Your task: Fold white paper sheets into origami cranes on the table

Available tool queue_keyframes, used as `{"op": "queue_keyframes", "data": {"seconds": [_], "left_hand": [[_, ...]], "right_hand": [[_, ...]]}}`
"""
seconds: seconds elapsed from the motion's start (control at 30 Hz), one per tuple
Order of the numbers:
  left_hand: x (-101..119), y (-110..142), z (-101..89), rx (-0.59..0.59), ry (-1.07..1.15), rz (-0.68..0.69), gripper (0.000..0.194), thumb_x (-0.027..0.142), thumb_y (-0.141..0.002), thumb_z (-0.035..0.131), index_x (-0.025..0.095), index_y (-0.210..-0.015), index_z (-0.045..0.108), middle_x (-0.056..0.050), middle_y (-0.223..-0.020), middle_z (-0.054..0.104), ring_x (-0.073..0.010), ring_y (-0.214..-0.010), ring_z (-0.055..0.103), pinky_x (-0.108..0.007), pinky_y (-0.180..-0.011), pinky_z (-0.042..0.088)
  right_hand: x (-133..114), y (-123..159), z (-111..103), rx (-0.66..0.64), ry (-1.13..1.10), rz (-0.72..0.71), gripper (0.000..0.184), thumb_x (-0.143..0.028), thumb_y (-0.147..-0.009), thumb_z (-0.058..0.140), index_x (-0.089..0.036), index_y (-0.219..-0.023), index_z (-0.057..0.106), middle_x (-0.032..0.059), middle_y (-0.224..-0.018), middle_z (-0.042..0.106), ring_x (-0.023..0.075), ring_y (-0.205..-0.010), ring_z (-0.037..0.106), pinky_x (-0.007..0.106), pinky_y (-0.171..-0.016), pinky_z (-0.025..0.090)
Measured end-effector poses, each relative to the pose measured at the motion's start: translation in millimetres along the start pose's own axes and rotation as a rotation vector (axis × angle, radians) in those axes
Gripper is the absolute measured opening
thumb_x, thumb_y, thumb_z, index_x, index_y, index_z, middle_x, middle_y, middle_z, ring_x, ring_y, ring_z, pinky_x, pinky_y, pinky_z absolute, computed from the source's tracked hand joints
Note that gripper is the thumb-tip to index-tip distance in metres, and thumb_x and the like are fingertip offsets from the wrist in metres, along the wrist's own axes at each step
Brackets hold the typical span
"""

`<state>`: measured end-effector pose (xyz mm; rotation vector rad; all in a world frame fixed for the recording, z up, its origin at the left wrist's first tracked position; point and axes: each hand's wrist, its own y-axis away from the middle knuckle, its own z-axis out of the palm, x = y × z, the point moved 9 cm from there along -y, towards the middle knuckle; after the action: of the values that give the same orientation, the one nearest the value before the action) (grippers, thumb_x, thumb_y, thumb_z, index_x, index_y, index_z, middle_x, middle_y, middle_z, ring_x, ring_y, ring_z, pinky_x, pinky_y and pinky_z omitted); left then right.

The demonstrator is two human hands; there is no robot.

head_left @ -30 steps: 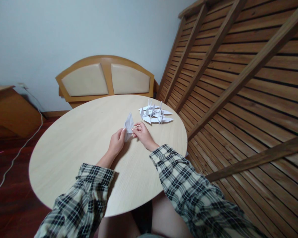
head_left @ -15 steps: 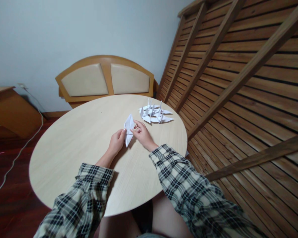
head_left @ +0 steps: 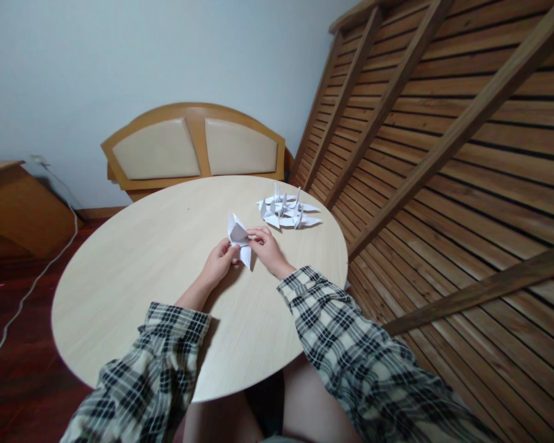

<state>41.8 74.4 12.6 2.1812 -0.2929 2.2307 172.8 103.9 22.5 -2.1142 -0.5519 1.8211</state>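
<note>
A partly folded sheet of white origami paper (head_left: 238, 232) is held above the table between my two hands. My left hand (head_left: 218, 261) pinches its left edge near the middle, thumb on top. From the other side, my right hand (head_left: 264, 246) grips the right edge between thumb and fingers. The upper part of the paper stands up as a pointed flap, and a narrow point hangs down toward me. Beyond my right hand, several finished white paper cranes (head_left: 284, 212) sit close together on the table.
The round pale wooden table (head_left: 133, 277) fills the middle. A headboard with cream panels (head_left: 157, 151) stands behind it. To the right leans a slatted wooden frame (head_left: 425, 172). A wooden cabinet (head_left: 23, 209) and a white cable (head_left: 37, 289) are at the left.
The paper has turned in my hands: its top now leans left and its lower point has swung right. An upper flap has lifted. My hands stay in nearly the same place.
</note>
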Motion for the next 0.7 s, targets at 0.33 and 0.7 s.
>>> {"op": "queue_keyframes", "data": {"seconds": [0.33, 0.7], "left_hand": [[-1, 2, -10.5, 0.109, 0.091, -0.018, 0.022, 0.032, -0.072, 0.063, 0.014, -0.085, 0.061, 0.001, -0.065, 0.055, -0.0096, -0.052, 0.045, -0.022, -0.049, 0.033], [-16, 0, -9.9, 0.14, 0.257, -0.188, 0.033, 0.047, -0.08, 0.055, 0.015, -0.085, 0.058, -0.004, -0.069, 0.061, -0.014, -0.058, 0.056, -0.025, -0.052, 0.044]], "right_hand": [[2, 4, 17, -0.13, -0.199, 0.086, 0.02, -0.012, -0.084, 0.052, -0.021, -0.091, 0.068, 0.0016, -0.094, 0.067, 0.0128, -0.084, 0.061, 0.03, -0.082, 0.05], [-15, 6, 7, -0.068, -0.034, -0.014, 0.022, -0.008, -0.083, 0.054, -0.02, -0.086, 0.072, 0.0038, -0.095, 0.073, 0.0148, -0.09, 0.066, 0.034, -0.087, 0.049]]}}
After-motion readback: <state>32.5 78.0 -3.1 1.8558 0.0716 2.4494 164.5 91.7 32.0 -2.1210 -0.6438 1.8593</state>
